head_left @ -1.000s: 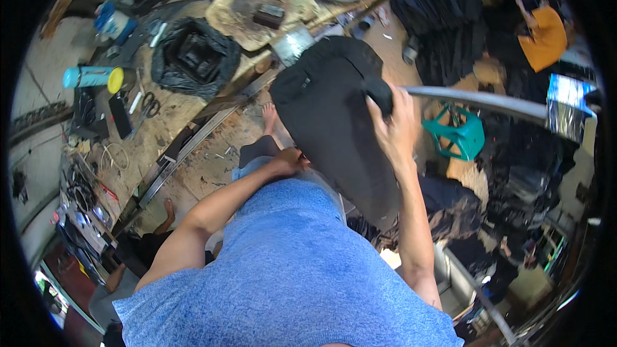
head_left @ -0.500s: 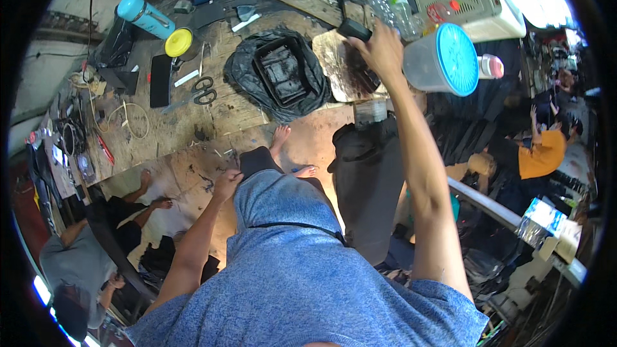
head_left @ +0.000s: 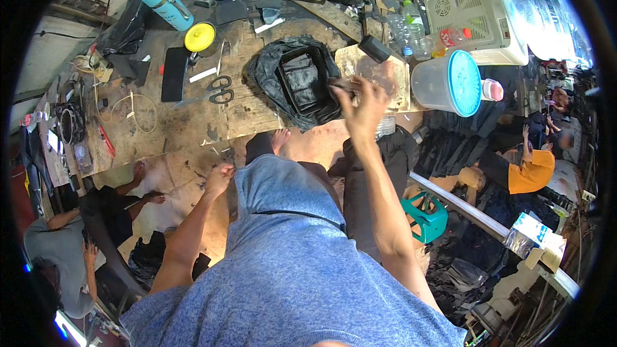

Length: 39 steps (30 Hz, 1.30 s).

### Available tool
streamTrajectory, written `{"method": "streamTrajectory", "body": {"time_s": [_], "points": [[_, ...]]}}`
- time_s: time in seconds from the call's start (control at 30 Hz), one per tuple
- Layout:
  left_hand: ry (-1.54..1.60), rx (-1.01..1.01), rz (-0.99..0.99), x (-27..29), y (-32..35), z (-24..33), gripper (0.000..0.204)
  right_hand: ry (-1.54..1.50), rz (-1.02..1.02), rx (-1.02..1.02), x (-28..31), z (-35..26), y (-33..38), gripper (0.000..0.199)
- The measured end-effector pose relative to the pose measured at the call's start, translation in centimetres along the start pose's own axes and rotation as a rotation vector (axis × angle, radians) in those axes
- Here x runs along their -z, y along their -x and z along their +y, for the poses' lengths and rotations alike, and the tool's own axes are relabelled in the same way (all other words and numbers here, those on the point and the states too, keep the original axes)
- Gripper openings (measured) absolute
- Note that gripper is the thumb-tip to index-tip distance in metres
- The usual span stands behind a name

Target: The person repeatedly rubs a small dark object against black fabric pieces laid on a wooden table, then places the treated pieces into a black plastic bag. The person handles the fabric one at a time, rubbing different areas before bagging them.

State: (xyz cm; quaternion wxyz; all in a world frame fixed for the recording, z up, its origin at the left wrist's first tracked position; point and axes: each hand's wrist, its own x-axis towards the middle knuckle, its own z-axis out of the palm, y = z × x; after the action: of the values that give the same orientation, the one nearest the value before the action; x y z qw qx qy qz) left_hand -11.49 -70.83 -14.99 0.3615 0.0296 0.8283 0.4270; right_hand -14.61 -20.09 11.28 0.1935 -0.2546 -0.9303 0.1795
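My right hand [head_left: 365, 109] is closed on a small dark piece [head_left: 342, 86], pinched between thumb and fingers; its exact kind is hard to make out. It is held over the right rim of a black tray [head_left: 301, 80] inside a crumpled black plastic bag [head_left: 263, 64]. The tray's inside looks wet and dark. Behind my hand lies a pale, stained board [head_left: 392, 83], with a black block [head_left: 374, 49] on its far edge. My left hand [head_left: 220, 178] hangs beside my thigh, fingers curled, with nothing visible in it.
Scissors [head_left: 222, 90], a black phone [head_left: 175, 76], a yellow-lidded jar [head_left: 200, 37] and a blue flask [head_left: 168, 5] stand or lie on the left of the wooden bench. To the right are a blue-lidded tub [head_left: 434, 85] and plastic bottles [head_left: 412, 22]. A green stool [head_left: 425, 217] and other people are nearby.
My right hand has drawn back from the black block, toward me and left to the tray's rim, now showing a dark piece in its fingers. My left hand has moved slightly away from my thigh.
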Motion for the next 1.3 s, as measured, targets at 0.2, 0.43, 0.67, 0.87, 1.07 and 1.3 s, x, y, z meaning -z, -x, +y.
{"method": "streamTrajectory", "body": {"time_s": [0.2, 0.43, 0.67, 0.87, 1.07, 1.3], "points": [[-0.025, -0.165, -0.115, 1.1, 2.6, 19.2, 0.024, 0.066, -0.191, 0.068, -5.4, -6.6, -1.0, 0.046], [-0.066, -0.61, -0.382, -0.4, 4.9, 33.4, 0.025, -0.023, 0.201, -0.031, -1.7, -2.1, -0.6, 0.051], [-0.256, -1.317, -0.834, -13.4, 3.2, 42.7, 0.022, -0.271, 0.003, -0.402, 2.7, 1.8, -2.7, 0.047], [-0.722, -1.586, -0.599, -24.8, -1.9, 46.8, 0.036, -0.812, 0.414, -0.726, 15.7, 10.3, 8.0, 0.045], [-0.835, -1.524, -0.653, -25.2, -6.1, 47.1, 0.054, -0.498, 0.296, -0.965, 16.9, 13.1, 18.7, 0.04], [-0.821, -1.46, -0.676, -25.0, -5.7, 48.0, 0.055, -0.002, 0.267, -0.838, 12.7, 14.6, 19.2, 0.045]]}}
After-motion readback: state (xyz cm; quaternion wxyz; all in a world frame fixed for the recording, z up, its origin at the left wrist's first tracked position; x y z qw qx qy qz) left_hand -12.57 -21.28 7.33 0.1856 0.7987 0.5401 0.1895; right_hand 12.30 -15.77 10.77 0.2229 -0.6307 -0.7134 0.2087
